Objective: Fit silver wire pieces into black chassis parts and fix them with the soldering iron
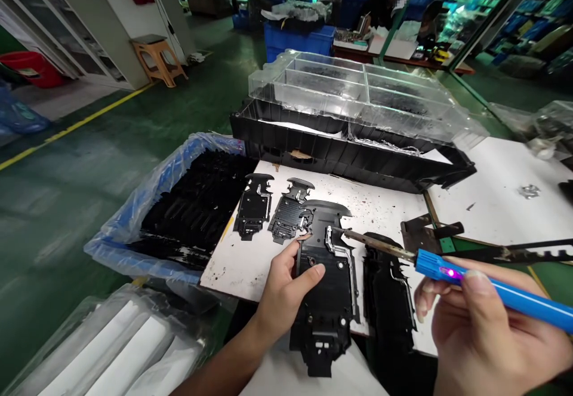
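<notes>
My left hand (284,285) is clamped on a black moulded plastic panel (329,318) lying at the near edge of a white board (242,267). My right hand (486,324) grips a blue soldering iron (492,282), its tip at the panel's bright metal strip (340,248).

Live from the shop floor: glossy green floor (89,169) cut by a yellow line (76,124), wooden stool (159,58) against a white pillar (120,31), blue crates (298,40) ahead, packed shelving (528,25) right!

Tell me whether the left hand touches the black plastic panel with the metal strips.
Touching: the head view shows the left hand with its thumb lying flat on the black plastic panel.
</notes>
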Tool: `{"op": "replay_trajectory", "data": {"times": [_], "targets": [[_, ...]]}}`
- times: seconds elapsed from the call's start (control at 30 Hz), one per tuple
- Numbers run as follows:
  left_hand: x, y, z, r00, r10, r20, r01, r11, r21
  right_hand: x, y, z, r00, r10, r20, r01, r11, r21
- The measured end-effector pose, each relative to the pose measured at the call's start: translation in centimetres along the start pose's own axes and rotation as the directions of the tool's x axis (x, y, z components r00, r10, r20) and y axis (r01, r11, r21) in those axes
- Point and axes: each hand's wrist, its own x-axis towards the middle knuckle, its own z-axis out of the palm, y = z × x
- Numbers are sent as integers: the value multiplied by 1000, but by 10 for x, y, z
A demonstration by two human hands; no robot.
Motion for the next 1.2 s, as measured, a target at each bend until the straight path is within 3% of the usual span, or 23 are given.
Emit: {"op": "replay_trajectory", "data": {"times": [0.47,0.77,0.93,1.2], "targets": [[-5,4,3,1000,14,-5,-14,999,29,-2,-1,-2,1000,-18,14,18,1000,7],[-9,3,4,999,19,-34,-18,999,31,-5,-4,-4,999,20,-44,-20,1000,-4],[-8,-2,1,999,36,-23,-35,999,41,-3,-8,-5,992,-38,-120,42,999,31],[-11,-1,3,999,37,3,-37,999,38,-6,-6,-5,999,1,-42,0,1000,7]]}}
